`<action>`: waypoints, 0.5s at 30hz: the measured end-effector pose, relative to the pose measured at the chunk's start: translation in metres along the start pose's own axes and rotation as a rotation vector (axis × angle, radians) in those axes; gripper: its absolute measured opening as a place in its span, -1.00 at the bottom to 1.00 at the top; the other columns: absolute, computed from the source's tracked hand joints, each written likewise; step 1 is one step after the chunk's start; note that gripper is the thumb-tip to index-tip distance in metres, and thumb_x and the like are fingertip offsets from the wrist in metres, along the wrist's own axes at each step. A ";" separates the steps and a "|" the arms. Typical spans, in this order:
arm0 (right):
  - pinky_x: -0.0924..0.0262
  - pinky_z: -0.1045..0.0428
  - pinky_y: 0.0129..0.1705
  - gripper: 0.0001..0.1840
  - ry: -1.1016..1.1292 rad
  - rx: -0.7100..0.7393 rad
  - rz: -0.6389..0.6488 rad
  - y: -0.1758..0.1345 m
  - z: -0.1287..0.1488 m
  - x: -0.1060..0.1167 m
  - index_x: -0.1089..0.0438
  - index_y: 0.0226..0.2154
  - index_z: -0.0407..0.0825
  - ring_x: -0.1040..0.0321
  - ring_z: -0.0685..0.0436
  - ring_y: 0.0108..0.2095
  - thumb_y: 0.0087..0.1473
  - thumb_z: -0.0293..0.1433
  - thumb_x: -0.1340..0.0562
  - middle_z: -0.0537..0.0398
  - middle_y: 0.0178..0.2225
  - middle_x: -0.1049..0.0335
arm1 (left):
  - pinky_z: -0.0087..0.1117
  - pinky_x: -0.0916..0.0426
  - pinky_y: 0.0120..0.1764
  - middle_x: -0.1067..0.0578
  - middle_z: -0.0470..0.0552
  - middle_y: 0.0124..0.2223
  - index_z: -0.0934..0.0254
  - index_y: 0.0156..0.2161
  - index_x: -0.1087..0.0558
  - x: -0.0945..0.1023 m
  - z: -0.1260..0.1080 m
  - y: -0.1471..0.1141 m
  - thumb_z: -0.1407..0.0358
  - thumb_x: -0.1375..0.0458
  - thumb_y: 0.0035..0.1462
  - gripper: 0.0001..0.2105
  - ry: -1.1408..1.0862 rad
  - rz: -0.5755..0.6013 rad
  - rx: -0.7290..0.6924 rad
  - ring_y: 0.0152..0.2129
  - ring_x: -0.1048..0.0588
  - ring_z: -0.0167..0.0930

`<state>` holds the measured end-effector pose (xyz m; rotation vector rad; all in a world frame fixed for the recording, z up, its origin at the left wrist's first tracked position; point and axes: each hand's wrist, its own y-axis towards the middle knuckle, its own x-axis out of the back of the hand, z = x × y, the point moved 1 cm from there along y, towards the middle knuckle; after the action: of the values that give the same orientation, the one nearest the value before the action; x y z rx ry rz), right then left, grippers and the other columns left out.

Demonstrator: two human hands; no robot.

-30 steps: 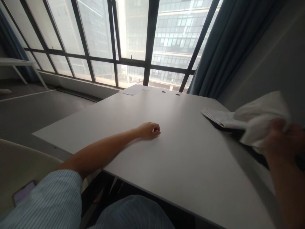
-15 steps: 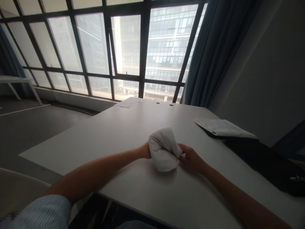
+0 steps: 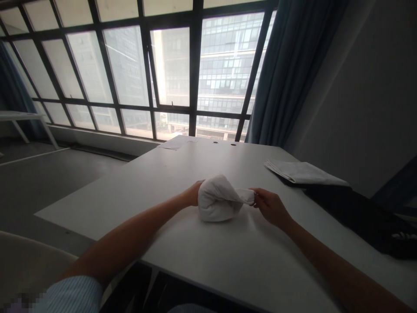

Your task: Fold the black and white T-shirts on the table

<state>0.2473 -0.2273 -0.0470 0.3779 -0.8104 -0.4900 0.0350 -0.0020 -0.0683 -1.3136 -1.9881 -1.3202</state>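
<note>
A bundled white cloth (image 3: pixel 216 199), rolled and twisted, is at the near middle of the white table (image 3: pixel 182 243). My left hand (image 3: pixel 194 193) grips its left side; the fingers are mostly hidden behind the cloth. My right hand (image 3: pixel 269 205) pinches a flap that sticks out on the right, thumb and fingers closed on its end. Between the bundle and my right hand the flap is pulled out and slightly twisted. The underside of the bundle is hidden.
A folded white cloth (image 3: pixel 306 172) lies on a black item (image 3: pixel 355 217) along the table's right side. Sheets of paper (image 3: pixel 176 142) lie at the far left corner. Windows (image 3: pixel 169 65) and a blue curtain (image 3: pixel 286 78) stand beyond; a pale chair (image 3: pixel 29 265) is at the lower left.
My right hand has moved right and slightly up, drawing a flap out of the bundle. The bundle and my left hand have shifted a little left, and the bundle has turned.
</note>
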 end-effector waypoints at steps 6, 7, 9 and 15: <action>-0.46 -0.16 -0.17 -0.61 -0.358 -0.002 -0.409 0.008 -0.032 0.045 -0.51 -0.16 -0.04 -0.55 -0.30 -0.27 0.22 -0.18 -0.06 -0.15 -0.24 -0.58 | -0.26 -0.43 -0.02 -0.60 0.10 -0.11 0.28 -0.12 -0.59 0.035 0.000 -0.002 0.53 -0.12 -0.02 -0.65 0.315 -0.152 0.114 -0.14 -0.54 -0.26; -0.43 -0.21 -0.05 -0.60 -0.420 0.029 -0.465 0.009 -0.038 0.050 -0.51 -0.14 -0.03 -0.53 -0.35 -0.14 0.22 -0.19 -0.05 -0.20 -0.16 -0.56 | -0.23 -0.41 0.00 -0.59 0.10 -0.11 0.27 -0.09 -0.59 0.040 0.001 -0.002 0.50 -0.13 0.02 -0.66 0.364 -0.191 0.122 -0.12 -0.52 -0.24; -0.30 -0.28 0.17 -0.56 -0.491 0.098 -0.455 0.009 -0.049 0.052 -0.48 -0.04 -0.02 -0.42 -0.38 0.10 0.24 -0.19 -0.03 -0.23 0.02 -0.50 | -0.21 -0.39 0.01 -0.59 0.09 -0.14 0.25 -0.10 -0.58 0.048 0.003 0.000 0.42 -0.13 0.10 -0.72 0.431 -0.233 0.146 -0.13 -0.50 -0.23; -0.24 -0.28 0.23 -0.43 -0.570 0.001 -0.011 0.008 -0.098 0.048 -0.43 0.09 -0.03 -0.36 -0.40 0.19 0.07 -0.14 -0.21 -0.25 0.20 -0.40 | -0.27 -0.37 -0.02 -0.59 0.15 -0.13 0.32 -0.15 -0.57 0.102 0.039 -0.019 0.36 -0.07 0.18 -0.76 0.589 -0.314 0.589 -0.15 -0.53 -0.22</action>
<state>0.3520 -0.2341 -0.0765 0.2432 -1.3592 -0.6182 -0.0229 0.0783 -0.0197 -0.3046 -1.9559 -0.9640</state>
